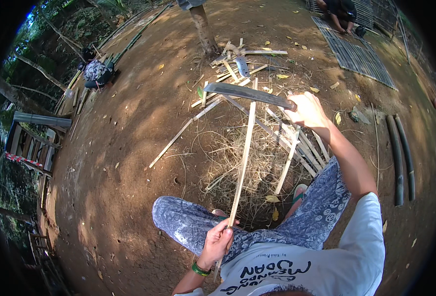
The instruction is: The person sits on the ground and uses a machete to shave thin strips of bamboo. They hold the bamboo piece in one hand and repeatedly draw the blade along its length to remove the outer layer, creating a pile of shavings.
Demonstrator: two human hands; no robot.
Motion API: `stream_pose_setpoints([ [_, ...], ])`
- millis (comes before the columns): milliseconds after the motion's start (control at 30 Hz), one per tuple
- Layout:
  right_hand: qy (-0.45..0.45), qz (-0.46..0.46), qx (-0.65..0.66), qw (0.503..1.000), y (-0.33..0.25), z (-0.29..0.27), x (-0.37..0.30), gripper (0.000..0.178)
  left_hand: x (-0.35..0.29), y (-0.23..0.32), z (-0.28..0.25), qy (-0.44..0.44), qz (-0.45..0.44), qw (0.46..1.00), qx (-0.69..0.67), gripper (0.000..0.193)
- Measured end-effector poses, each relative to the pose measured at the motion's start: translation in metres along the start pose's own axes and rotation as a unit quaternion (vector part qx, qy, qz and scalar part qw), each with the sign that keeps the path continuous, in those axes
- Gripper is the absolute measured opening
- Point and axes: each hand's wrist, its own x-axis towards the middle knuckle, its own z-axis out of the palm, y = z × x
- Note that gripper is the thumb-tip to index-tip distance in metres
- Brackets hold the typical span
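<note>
My right hand is closed around the handle of a machete, held out in front of me with its long blade reaching to the left. My left hand, near my lap, grips the lower part of a long pale bamboo strip. That strip slants up and away from me, and its far end comes up to the blade; whether they touch I cannot tell. Below and beyond it lies a pile of thin curly shavings. Several split bamboo strips lie by the shavings, close to my right knee.
A tree trunk stands ahead, with more bamboo pieces and a second flat metal blade near its base. Two dark poles lie at the right. One person crouches by a slatted bamboo panel; another person is at far left.
</note>
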Motion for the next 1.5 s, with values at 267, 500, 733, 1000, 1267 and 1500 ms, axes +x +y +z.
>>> stream_pose_setpoints([
  [267,-0.121,-0.086,-0.104,0.983,-0.031,0.039,-0.038,0.034,0.006,0.001,0.007,0.022,-0.008,1.0,0.011,0.03],
  [500,-0.135,-0.058,-0.104,0.984,-0.023,0.029,-0.023,0.03,-0.006,0.003,0.008,0.013,-0.008,1.0,-0.019,0.031],
  [733,-0.025,-0.157,-0.073,0.985,0.007,0.018,-0.013,0.026,-0.019,0.006,0.008,0.016,-0.004,1.0,-0.025,0.033],
  [1000,0.051,0.132,-0.138,0.98,0.104,-0.001,0.041,0.023,-0.067,-0.005,-0.005,-0.01,-0.017,0.998,0.054,0.04],
  [1267,0.095,0.16,0.106,0.977,0.076,-0.005,0.02,0.034,-0.033,-0.008,-0.005,0.035,-0.055,0.998,-0.023,0.027],
  [1500,-0.051,0.125,0.425,0.895,0.0,0.024,-0.006,0.027,0.018,-0.015,-0.003,0.077,0.054,0.989,0.118,0.025],
])
